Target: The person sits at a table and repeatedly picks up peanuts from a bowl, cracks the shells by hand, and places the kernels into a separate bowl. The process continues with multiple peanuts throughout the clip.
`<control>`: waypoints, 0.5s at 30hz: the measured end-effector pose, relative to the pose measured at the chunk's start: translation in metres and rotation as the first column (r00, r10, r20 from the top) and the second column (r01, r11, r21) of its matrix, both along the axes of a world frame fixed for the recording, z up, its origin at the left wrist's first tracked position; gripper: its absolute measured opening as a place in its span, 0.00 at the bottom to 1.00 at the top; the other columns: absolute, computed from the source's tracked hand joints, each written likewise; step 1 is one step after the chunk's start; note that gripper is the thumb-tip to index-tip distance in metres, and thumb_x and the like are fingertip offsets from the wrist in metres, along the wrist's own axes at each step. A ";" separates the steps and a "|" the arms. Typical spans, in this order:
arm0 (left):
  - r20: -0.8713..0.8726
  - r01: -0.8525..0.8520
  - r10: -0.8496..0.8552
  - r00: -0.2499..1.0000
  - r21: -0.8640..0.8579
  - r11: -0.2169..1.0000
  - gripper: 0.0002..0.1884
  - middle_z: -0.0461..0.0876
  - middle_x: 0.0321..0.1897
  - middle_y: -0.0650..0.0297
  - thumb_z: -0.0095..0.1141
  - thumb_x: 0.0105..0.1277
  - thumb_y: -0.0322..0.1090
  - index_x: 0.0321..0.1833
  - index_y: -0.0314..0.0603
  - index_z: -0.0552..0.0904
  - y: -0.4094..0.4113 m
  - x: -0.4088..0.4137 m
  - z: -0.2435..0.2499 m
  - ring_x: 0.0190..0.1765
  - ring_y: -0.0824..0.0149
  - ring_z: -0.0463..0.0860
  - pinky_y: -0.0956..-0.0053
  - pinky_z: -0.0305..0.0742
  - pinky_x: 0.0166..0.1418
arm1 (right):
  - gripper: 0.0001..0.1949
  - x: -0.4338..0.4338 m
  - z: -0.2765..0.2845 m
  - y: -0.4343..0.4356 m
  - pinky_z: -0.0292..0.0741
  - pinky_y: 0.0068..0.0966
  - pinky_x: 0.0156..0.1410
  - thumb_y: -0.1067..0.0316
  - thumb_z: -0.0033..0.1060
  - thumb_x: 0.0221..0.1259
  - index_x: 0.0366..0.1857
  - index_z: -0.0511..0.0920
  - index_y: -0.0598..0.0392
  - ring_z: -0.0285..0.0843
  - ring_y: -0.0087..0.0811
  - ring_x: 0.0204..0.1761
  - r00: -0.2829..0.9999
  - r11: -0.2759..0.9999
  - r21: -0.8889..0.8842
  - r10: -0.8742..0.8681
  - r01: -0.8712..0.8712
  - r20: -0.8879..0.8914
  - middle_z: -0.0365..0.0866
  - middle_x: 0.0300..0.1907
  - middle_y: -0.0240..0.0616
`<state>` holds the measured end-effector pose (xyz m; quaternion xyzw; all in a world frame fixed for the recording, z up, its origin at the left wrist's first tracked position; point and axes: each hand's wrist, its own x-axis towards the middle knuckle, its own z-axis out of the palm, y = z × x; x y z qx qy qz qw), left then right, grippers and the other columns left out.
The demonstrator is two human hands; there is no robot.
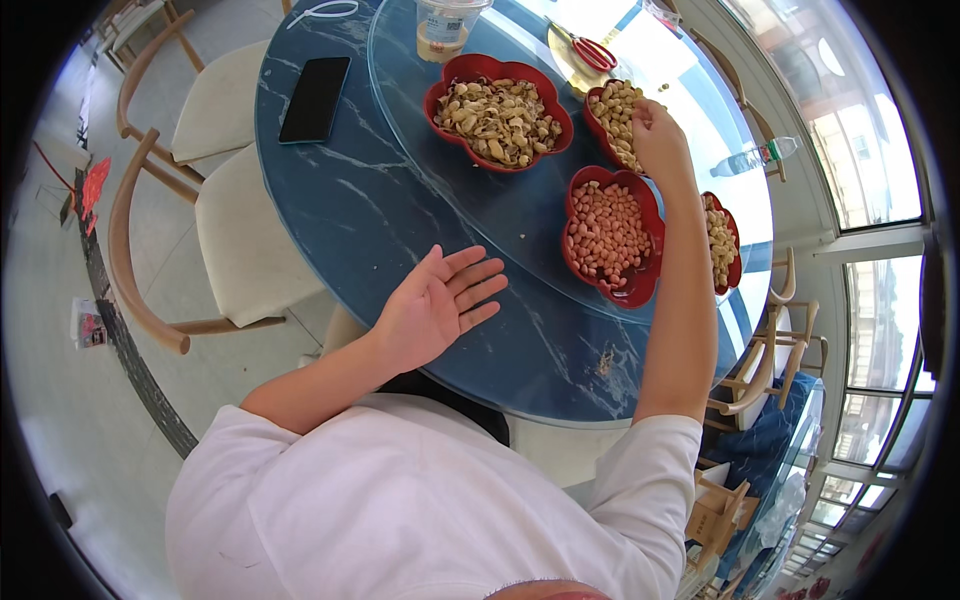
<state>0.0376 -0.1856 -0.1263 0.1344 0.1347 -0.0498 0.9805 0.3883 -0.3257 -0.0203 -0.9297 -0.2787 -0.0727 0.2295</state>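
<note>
My left hand (435,304) is held palm up over the near edge of the blue marbled table (420,217), fingers spread and nothing in it. My right hand (660,139) reaches into a red bowl (592,127) of unshelled peanuts (616,112); its fingertips are at the peanuts, and whether they grip one is hidden. Nearer to me, a red petal-shaped bowl (637,285) holds pinkish peanut kernels (604,229). Left of these stands a larger red bowl (536,73) full of broken peanut shells (499,120). Past my right forearm, another red bowl (737,262) contains more peanuts (718,240).
Red-handled scissors (594,54), a plastic cup (442,34) and a water bottle (757,156) are on the glass turntable (420,142). A black phone (315,101) and a white cable tie (324,11) lie at the left. Wooden chairs (247,232) surround the table.
</note>
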 end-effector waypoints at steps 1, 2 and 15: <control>-0.009 0.006 -0.006 1.000 0.011 1.000 0.29 0.75 0.76 0.54 0.38 0.86 0.59 0.75 0.47 0.74 -0.001 0.001 0.001 0.76 0.56 0.75 0.54 0.70 0.80 | 0.20 0.009 -0.001 0.005 0.78 0.41 0.70 0.65 0.52 0.74 0.65 0.81 0.58 0.85 0.48 0.62 1.000 0.999 -0.053 -0.006 0.008 0.028 0.88 0.59 0.50; -0.010 0.018 -0.018 1.000 0.020 1.000 0.28 0.75 0.76 0.54 0.38 0.86 0.58 0.75 0.47 0.75 -0.002 0.002 0.002 0.76 0.56 0.75 0.54 0.70 0.80 | 0.20 0.022 -0.003 0.007 0.77 0.42 0.71 0.66 0.52 0.73 0.65 0.81 0.57 0.84 0.48 0.63 0.998 0.994 -0.107 -0.012 0.018 0.056 0.87 0.59 0.51; 0.032 0.003 -0.004 0.999 0.051 0.999 0.25 0.78 0.73 0.55 0.35 0.88 0.54 0.72 0.46 0.77 -0.001 0.000 -0.003 0.74 0.58 0.78 0.56 0.73 0.77 | 0.18 0.042 -0.024 0.033 0.77 0.46 0.71 0.66 0.56 0.69 0.59 0.85 0.54 0.79 0.52 0.65 0.966 0.929 -0.370 0.104 -0.008 0.238 0.83 0.60 0.51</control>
